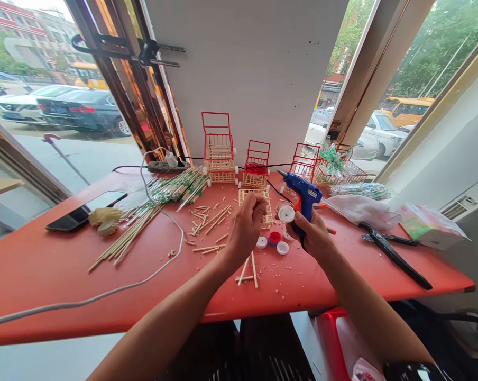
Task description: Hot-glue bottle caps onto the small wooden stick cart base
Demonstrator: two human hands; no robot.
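Note:
My right hand point(311, 230) is wrapped round the handle of a blue hot glue gun point(305, 190), whose nozzle points up and left. A white bottle cap point(286, 214) is also at this hand's fingertips, its hollow side facing me. To the left, my left hand point(250, 216) is raised with fingers curled together; whatever they pinch, if anything, is hidden. Behind it lies a small frame of wooden sticks point(242, 196), partly covered by the hand. Below the hands, white caps point(282, 248) and a red cap point(275, 238) rest on the red table point(152, 296).
Small stick carts with red handles point(219, 151) stand at the back by the wall. Bundled sticks point(183, 185), loose sticks point(134, 233) and a phone point(86, 210) lie left. A white cable point(182, 235) crosses the table. Black-handled cutters point(397, 256) and a tissue pack point(433, 225) are right.

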